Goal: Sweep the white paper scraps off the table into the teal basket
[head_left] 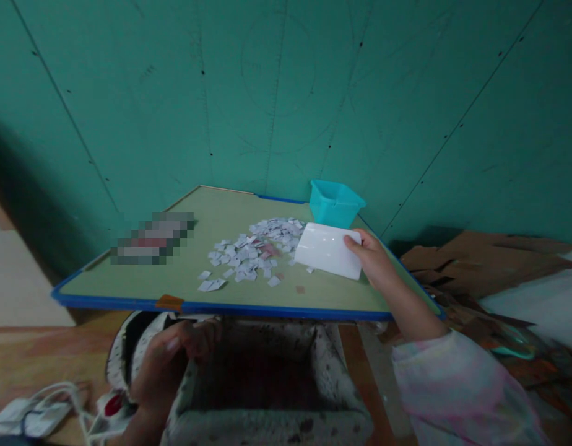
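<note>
My right hand (372, 254) is closed on the right edge of a glossy white sheet (327, 248), thumb on top, held low over the table. Left of the sheet lies a loose pile of small white paper pieces (244, 257), several of them scattered toward the front edge. Below the table's front edge, my left hand (179, 350) has its fingers curled at the left rim of a speckled white open box (267, 424). The inside of that box is dark, so its contents cannot be made out.
A turquoise plastic basket (337, 204) stands at the back right of the green table (128, 285), which has a blue edge. A blurred-out flat object (153, 238) lies at the left. Cardboard (476, 260) is heaped at right; white cables (67, 390) lie lower left.
</note>
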Demonstrator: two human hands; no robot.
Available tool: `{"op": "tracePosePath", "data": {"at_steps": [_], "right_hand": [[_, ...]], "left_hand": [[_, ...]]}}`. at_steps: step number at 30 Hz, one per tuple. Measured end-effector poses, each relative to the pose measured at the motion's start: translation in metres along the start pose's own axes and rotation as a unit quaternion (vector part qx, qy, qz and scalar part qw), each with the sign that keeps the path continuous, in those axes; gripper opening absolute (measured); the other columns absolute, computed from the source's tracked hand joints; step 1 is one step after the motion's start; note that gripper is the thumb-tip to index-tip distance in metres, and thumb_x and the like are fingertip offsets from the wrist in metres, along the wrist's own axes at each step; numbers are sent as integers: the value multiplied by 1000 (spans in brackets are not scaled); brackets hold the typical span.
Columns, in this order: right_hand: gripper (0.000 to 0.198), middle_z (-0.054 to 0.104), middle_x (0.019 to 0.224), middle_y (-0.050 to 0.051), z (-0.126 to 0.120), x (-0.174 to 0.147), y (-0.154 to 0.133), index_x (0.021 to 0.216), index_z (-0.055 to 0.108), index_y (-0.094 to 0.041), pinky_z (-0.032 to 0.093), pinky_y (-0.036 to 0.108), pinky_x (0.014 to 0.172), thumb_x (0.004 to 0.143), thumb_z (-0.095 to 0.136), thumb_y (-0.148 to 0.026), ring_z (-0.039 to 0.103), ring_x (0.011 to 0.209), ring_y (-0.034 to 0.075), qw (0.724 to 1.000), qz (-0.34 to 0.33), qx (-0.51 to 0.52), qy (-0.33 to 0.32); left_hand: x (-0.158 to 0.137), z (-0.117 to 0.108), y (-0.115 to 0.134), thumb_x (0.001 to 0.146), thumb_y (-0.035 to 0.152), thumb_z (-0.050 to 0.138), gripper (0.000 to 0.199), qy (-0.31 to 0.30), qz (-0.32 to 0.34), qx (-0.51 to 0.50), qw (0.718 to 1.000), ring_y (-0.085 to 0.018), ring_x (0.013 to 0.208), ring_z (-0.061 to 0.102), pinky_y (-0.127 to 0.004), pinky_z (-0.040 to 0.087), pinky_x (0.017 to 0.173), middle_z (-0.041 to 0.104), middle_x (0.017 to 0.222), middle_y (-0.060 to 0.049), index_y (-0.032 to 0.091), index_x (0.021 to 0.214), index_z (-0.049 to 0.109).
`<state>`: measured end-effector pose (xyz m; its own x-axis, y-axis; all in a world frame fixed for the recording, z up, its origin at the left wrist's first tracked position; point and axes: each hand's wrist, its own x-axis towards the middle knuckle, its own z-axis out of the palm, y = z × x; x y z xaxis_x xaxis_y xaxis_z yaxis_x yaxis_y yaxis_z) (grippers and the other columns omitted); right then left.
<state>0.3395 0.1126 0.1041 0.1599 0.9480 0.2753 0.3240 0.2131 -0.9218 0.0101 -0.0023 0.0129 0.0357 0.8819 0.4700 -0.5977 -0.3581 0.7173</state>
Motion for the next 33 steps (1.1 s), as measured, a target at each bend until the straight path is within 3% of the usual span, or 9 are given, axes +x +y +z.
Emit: {"op": "tracePosePath", "data": {"at_steps": [2, 8, 13, 19, 23, 29, 33], "right_hand": [[39, 55, 66, -3, 0, -2, -2, 75, 55, -24, 33, 28, 55, 63, 69, -58, 47, 61, 15, 1000, -11, 1, 5], [40, 55, 68, -3, 18, -1, -5, 80, 55, -23, 33, 26, 54, 64, 69, -57, 47, 61, 13, 997, 2, 42, -67], [39, 54, 67, -4, 21, 2, 1, 82, 54, -23, 35, 26, 55, 63, 70, -54, 48, 60, 13, 994, 22, 47, -96], [44, 55, 65, -4, 6, -8, -6, 77, 54, -22, 34, 26, 56, 57, 77, -55, 47, 58, 12, 987, 73, 81, -114], [46, 58, 69, -3, 10, -9, -9, 81, 56, -23, 36, 26, 57, 56, 78, -55, 50, 61, 13, 987, 72, 100, -102], [45, 57, 70, -3, 19, -4, -11, 82, 56, -23, 37, 26, 58, 59, 76, -56, 50, 62, 13, 985, 58, 92, -132], [42, 57, 71, -3, 19, -6, -21, 85, 57, -23, 38, 26, 57, 63, 73, -55, 50, 63, 14, 984, 40, 64, -163]], "left_hand": [[2, 0, 0, 82, 35, 63, 27, -33, -14, 9, 999, -20, 52, 56, -35, 47, 59, 64, 52, -6, 17, 64, 71], [3, 0, 1, 83, 36, 63, 29, -31, 13, 9, 999, -19, 49, 53, -39, 49, 67, 61, 47, -6, 16, 63, 71], [1, 1, 1, 81, 38, 66, 32, 20, 10, 28, 999, -19, 45, 51, -36, 48, 60, 58, 45, -5, 17, 57, 69], [1, 0, 2, 81, 38, 66, 30, -8, 4, -5, 1000, -16, 42, 48, -32, 46, 52, 62, 48, -6, 16, 61, 70], [-1, -5, 0, 83, 35, 65, 27, -30, -44, 5, 999, -20, 53, 58, -32, 46, 54, 65, 55, -6, 17, 65, 71], [-2, 2, 0, 84, 36, 60, 29, -2, 19, -18, 1000, -19, 51, 51, -37, 47, 62, 59, 49, -5, 17, 64, 69], [-6, -2, -6, 85, 38, 57, 30, -18, -3, -6, 1000, -21, 56, 53, -37, 44, 63, 61, 53, -7, 18, 66, 69]]}}
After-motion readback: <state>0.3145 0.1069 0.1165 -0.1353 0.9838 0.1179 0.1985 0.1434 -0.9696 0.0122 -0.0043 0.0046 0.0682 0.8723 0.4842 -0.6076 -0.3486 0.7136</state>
